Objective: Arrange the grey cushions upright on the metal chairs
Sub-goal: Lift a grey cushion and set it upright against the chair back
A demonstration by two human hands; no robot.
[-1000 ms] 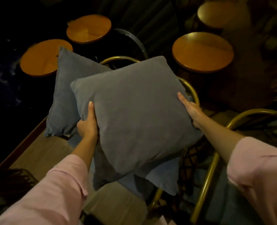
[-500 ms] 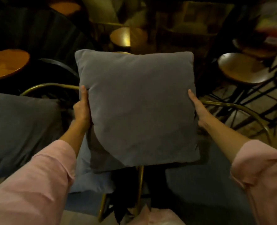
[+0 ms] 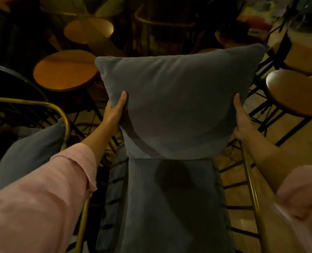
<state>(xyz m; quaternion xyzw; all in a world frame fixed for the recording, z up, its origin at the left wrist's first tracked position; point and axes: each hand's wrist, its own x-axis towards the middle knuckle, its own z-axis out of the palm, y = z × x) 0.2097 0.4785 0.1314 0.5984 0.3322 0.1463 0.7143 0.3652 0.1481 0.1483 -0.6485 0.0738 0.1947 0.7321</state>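
Observation:
A grey cushion [image 3: 177, 105] stands upright at the back of a metal chair, its lower edge touching the grey seat pad [image 3: 169, 207]. My left hand [image 3: 116, 110] grips its left edge and my right hand [image 3: 242, 117] grips its right edge. The chair's gold metal frame [image 3: 250, 179] runs down the right side, with black wire bars beside the pad. A second grey cushion [image 3: 27, 156] leans in the neighbouring metal chair [image 3: 56, 110] at the left.
Round wooden stools stand around: one at the left back [image 3: 65, 70], one further back [image 3: 88, 30], one at the right [image 3: 295, 92]. Dark stool legs cross the tiled floor at the right. The room is dim.
I have turned right from the first chair and carried the cushion over the second chair. It has come down from mid-air until its lower edge meets the seat pad.

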